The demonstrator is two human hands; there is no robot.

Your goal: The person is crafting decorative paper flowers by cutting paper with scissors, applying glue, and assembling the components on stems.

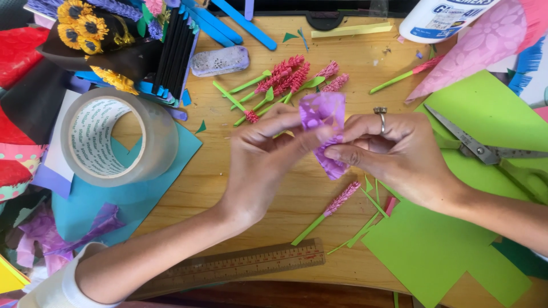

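On the wooden table (217, 177), both hands (268, 154) pinch purple paper (322, 111).

Ring on right hand (399, 157), white left sleeve (60, 288)

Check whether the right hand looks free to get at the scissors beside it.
Probably not at once: the right hand pinches purple paper together with the left hand. The scissors lie uncovered on green paper nearby.

glue bottle (442, 17) | top edge, right of centre, lying tilted | white; blue label
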